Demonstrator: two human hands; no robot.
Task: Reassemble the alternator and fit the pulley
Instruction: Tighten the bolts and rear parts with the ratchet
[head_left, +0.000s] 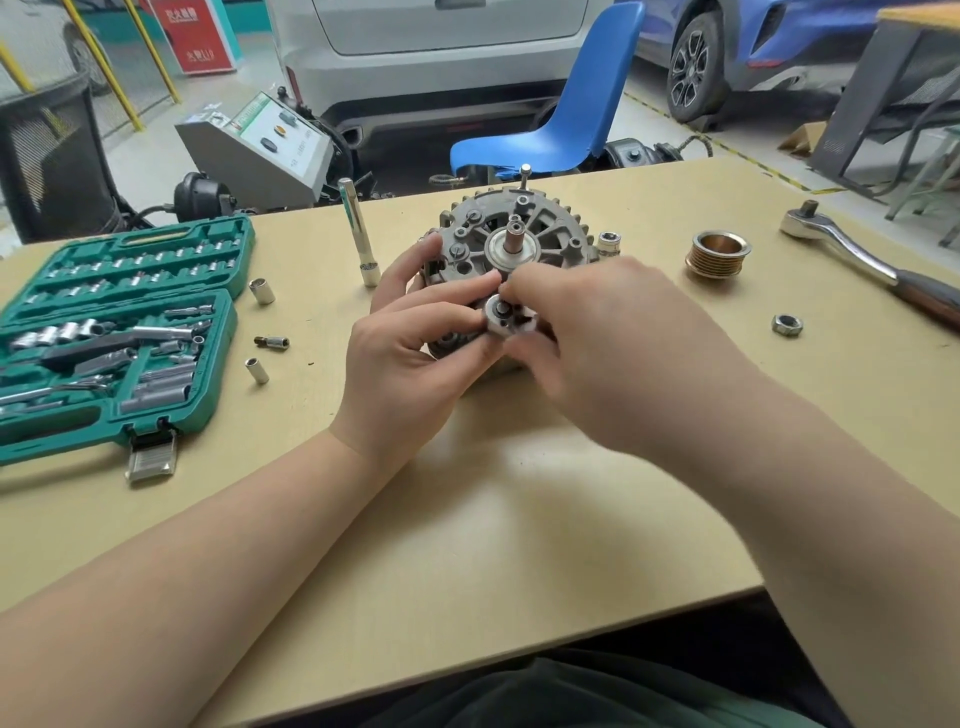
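We see the alternator standing on the tan table with its shaft end up, but both hands cover its near half, so much of the housing is hidden from us. The left hand curls against the alternator's left side, and its thumb and fingers pinch a small round silver part in front of the housing. We cannot make out what this part is; it shows a dark centre and a pale rim. The right hand is blurred. Its fingertips meet the same silver part from the right, and they seem to pinch it, though the blur keeps us from being sure of the grip.

The ribbed brass-coloured pulley sits apart on the table to the right of the alternator. A hex nut lies nearer us, right of the hands. A ratchet handle lies further right, its end cut off by the picture's edge.

On the left, an open green socket set case is cut off at the edge. Between it and the alternator stand a long extension bar and several loose sockets. A small silver socket shows just right of the housing.
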